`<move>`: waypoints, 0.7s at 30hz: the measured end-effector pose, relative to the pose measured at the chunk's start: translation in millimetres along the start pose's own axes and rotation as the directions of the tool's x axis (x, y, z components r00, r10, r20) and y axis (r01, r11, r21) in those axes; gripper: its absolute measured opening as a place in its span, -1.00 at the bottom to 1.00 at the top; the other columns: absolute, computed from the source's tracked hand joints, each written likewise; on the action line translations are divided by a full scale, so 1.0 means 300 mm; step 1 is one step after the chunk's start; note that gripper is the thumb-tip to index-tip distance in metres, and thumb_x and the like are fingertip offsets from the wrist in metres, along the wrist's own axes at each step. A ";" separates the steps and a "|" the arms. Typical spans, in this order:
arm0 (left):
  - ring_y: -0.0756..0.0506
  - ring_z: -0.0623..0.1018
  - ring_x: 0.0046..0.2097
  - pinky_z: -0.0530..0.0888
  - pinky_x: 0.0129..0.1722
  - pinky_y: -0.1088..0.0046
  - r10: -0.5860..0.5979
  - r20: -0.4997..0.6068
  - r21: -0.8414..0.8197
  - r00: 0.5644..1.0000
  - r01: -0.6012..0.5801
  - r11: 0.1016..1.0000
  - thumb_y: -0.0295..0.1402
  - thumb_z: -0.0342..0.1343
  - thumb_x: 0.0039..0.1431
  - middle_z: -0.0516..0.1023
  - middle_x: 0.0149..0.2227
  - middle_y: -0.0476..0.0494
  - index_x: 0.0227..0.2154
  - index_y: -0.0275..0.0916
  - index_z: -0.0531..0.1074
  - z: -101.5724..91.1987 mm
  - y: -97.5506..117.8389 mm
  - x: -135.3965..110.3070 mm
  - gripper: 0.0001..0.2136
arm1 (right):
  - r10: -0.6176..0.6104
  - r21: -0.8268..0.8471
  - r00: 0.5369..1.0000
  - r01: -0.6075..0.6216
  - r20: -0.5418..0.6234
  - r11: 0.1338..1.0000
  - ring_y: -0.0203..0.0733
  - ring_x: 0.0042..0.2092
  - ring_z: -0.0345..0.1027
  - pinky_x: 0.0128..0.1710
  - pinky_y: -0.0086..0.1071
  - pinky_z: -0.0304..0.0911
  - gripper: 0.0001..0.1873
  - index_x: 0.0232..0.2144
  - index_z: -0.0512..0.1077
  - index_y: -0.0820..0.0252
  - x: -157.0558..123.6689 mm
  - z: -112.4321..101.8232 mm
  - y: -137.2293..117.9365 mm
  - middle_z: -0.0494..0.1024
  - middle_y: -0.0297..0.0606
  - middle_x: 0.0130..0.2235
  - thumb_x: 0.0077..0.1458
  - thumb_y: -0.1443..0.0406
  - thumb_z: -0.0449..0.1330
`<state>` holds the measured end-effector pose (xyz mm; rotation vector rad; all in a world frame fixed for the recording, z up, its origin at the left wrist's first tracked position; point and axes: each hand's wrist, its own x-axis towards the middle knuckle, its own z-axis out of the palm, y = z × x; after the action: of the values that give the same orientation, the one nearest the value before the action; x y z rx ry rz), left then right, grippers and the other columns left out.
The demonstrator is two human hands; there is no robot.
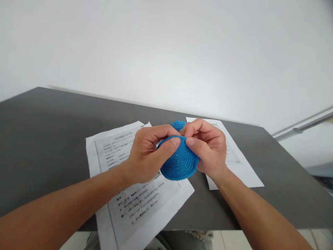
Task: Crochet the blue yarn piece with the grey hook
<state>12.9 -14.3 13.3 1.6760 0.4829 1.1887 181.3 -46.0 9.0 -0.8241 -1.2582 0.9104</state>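
A round blue crocheted piece is held up above the dark grey table. My left hand pinches its upper rim between thumb and fingers. My right hand grips the same rim from the right, thumb pressed on the front, fingers curled behind. The two thumbs nearly touch at the top edge. A further bit of blue crochet shows behind my fingers.
A printed white sheet lies under my left hand and overhangs the table's near edge. A second sheet lies at the right. A white wall rises behind the table. A pale rail runs at the far right.
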 end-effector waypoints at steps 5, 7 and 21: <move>0.06 0.33 -0.52 0.27 -0.54 0.50 0.021 0.000 -0.014 1.000 -0.021 1.000 -0.39 0.16 0.29 0.42 -0.56 0.07 -0.50 -0.24 0.52 0.004 -0.003 0.003 -0.78 | -0.016 -0.007 1.000 0.016 0.003 1.000 -0.34 -0.54 0.21 -0.55 -0.40 0.12 -0.90 -0.44 0.53 0.10 -0.001 -0.006 0.005 0.45 -0.45 -0.52 0.05 0.36 0.38; 0.07 0.34 -0.52 0.27 -0.53 0.50 0.025 0.000 -0.021 1.000 -0.025 0.999 -0.39 0.16 0.30 0.42 -0.55 0.07 -0.49 -0.25 0.52 0.005 -0.004 0.004 -0.78 | -0.020 -0.008 1.000 0.020 0.003 1.000 -0.34 -0.54 0.22 -0.55 -0.40 0.13 -0.90 -0.44 0.53 0.10 -0.002 -0.007 0.005 0.45 -0.45 -0.52 0.05 0.37 0.38; 0.04 0.33 -0.51 0.26 -0.53 0.47 0.018 0.002 0.008 1.000 -0.018 1.000 -0.36 0.16 0.29 0.43 -0.55 0.06 -0.49 -0.24 0.53 0.001 -0.001 0.003 -0.78 | -0.030 -0.012 1.000 0.030 -0.006 0.999 -0.28 -0.45 0.30 -0.52 -0.41 0.17 -0.90 -0.42 0.55 0.09 -0.005 -0.007 0.002 0.47 -0.42 -0.50 0.04 0.36 0.41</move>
<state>13.7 -13.6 13.4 1.6916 0.4732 1.1991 183.1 -47.1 7.6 -0.8145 -1.2687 0.8764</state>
